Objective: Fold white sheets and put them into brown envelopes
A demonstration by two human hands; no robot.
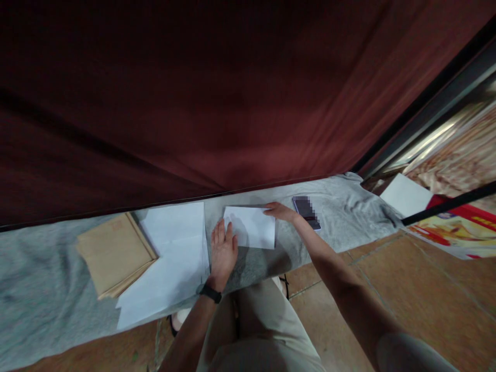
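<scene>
Head view, looking down on a worktop (46,289) covered with grey cloth, which runs across the middle of the frame below a dark red curtain (217,93).

A folded white sheet (253,227) lies flat on the cloth just right of frame centre. The left hand (222,253) rests palm down at the sheet's lower left corner, fingers (221,233) extended and held close together, their tips touching or overlapping the paper edge; nothing is gripped. A black band (211,293) circles the left wrist. The right hand (281,211) lies at the sheet's upper right corner, fingers stretched leftward along the top edge and pressed on the paper; whether any finger curls under the edge cannot be told.

Left of the sheet, a stack of larger white sheets (170,258) is spread on the cloth, and further left, touching it, a stack of brown envelopes (114,256). A dark phone (306,212) lies just right of the right hand.

At the right of the frame, off the cloth, a separate white sheet (405,195) rests beside a red and yellow printed surface (453,230). Brown floor tiles (406,279) fill the lower right, and the person's light trousers (256,330) the lower centre.
</scene>
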